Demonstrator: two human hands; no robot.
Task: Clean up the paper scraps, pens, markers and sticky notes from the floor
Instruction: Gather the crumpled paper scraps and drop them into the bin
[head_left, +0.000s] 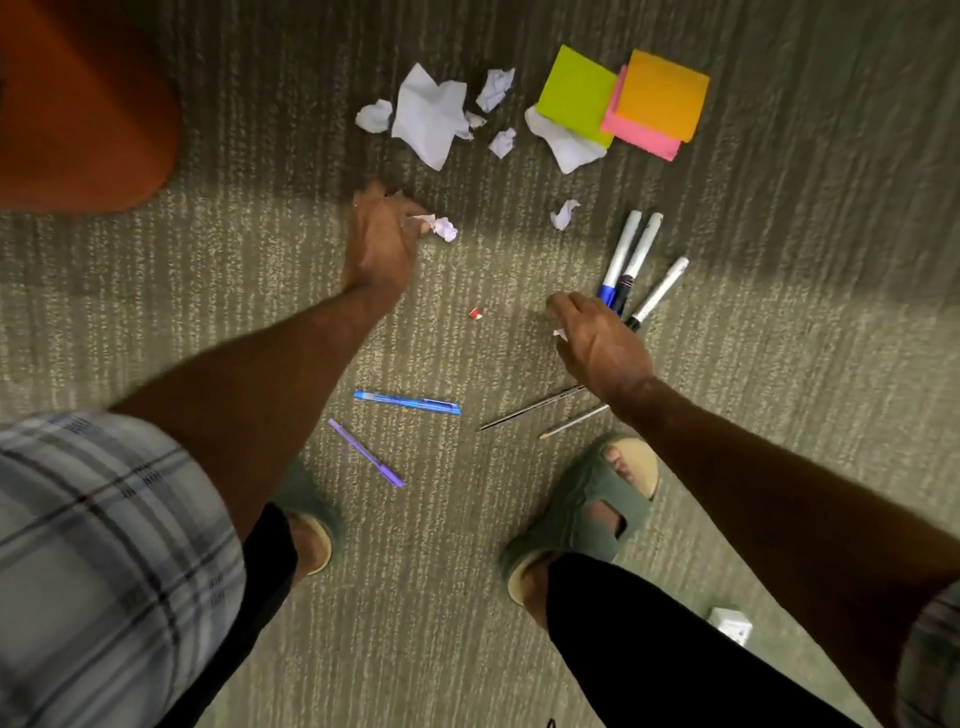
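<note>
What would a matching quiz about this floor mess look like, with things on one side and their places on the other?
Things:
1. markers
2. green sticky notes
3. small crumpled scrap
4. purple pen

Places:
A. pinched by the left hand
B. nearest the left sandal
C. beside the right hand
D. overlapping a white paper scrap

Pairs: 1-C, 2-D, 3-A, 4-B.

Left hand (382, 239) pinching, right hand (597, 345) low (curled)
</note>
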